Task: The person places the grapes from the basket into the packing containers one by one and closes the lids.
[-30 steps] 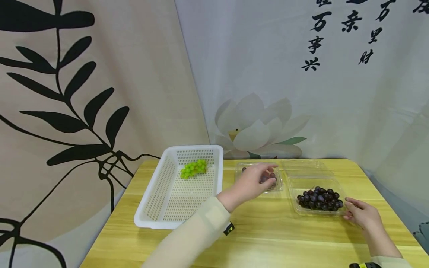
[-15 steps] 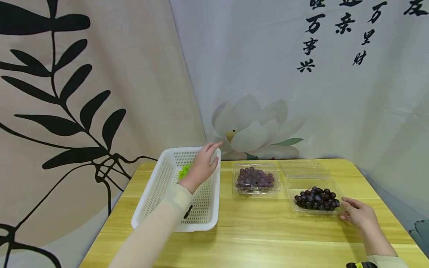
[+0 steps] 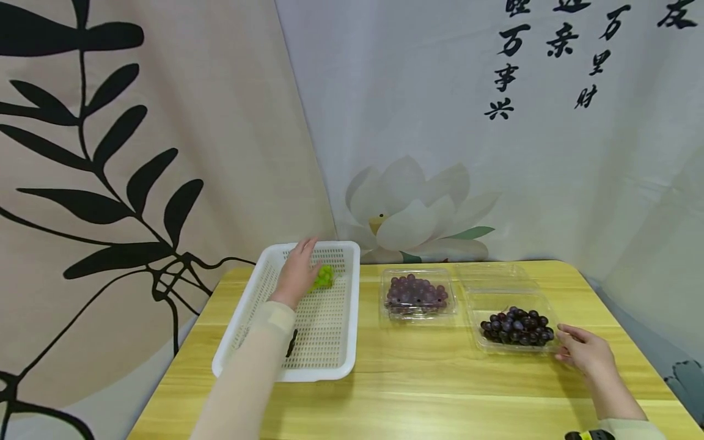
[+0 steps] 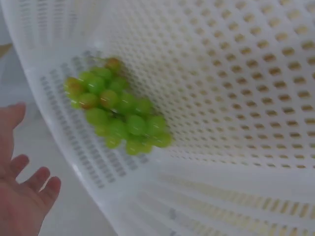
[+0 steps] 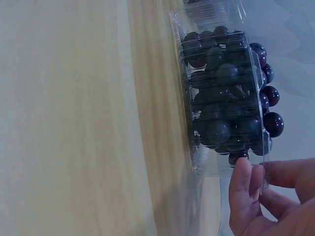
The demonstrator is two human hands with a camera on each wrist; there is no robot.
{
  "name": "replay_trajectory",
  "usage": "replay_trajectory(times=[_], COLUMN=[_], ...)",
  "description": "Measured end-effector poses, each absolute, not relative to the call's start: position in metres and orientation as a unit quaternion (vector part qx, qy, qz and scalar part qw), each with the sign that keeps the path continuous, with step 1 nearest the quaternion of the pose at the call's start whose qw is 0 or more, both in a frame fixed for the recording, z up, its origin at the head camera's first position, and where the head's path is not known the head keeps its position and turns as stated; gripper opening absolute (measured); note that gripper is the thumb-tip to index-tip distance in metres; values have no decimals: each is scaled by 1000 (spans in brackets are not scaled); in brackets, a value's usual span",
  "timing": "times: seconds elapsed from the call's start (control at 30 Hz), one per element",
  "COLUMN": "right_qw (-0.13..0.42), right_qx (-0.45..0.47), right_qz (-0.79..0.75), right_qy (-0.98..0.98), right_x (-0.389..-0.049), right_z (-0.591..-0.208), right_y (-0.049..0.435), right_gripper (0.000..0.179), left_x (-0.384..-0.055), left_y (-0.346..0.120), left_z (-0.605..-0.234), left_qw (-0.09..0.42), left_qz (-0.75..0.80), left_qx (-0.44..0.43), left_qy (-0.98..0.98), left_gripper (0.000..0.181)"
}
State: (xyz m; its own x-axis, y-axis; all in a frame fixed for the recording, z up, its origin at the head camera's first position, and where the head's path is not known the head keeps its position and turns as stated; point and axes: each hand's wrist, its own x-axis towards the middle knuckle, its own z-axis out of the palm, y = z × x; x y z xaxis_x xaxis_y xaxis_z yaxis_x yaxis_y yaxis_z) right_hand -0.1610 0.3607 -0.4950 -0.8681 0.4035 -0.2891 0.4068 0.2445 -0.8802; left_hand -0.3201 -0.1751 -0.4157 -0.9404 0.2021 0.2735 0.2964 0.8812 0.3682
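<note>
My left hand (image 3: pixel 297 275) is over the white perforated basket (image 3: pixel 352 305), its fingers spread and holding nothing. In the left wrist view the fingers lie beyond the basket's rim, apart from a bunch of green grapes (image 4: pixel 118 110) at the basket's end. In the head view the hand partly hides these grapes. On the right, my right hand (image 3: pixel 585 351) pinches the near right corner of an open clear plastic box (image 3: pixel 484 299). Dark grapes (image 5: pixel 221 98) fill the box, some standing above its rim in the right wrist view.
Between basket and open box stands a second clear box (image 3: pixel 385 311) with reddish-purple grapes (image 3: pixel 416 293), its lid down. The open box's lid (image 3: pixel 497 275) lies back toward the curtain (image 3: pixel 418 110). All stand on a yellow wooden table (image 3: pixel 418 385).
My left hand has moved left from above the reddish-purple grapes' box to over the basket. The right hand stays at the open box's corner. The view has shifted slightly.
</note>
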Motion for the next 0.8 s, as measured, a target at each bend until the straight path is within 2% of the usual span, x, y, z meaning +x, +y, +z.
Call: replay_trajectory(times=[0.23,0.8], right_qw=[6,5], right_qx=[269,267], right_qz=[-550,-556], right_qy=[791,787], right_x=[-162,-161], right_z=[-491,-493], right_y=[357,355], right_gripper=[52,51], left_x=[-321,-318], left_y=[-194,-188], left_z=[-441,-464], left_qw=[35,-41], left_qz=[-148,-148], left_qx=[-88,-55], left_qy=[-984,-987], left_gripper=[69,72])
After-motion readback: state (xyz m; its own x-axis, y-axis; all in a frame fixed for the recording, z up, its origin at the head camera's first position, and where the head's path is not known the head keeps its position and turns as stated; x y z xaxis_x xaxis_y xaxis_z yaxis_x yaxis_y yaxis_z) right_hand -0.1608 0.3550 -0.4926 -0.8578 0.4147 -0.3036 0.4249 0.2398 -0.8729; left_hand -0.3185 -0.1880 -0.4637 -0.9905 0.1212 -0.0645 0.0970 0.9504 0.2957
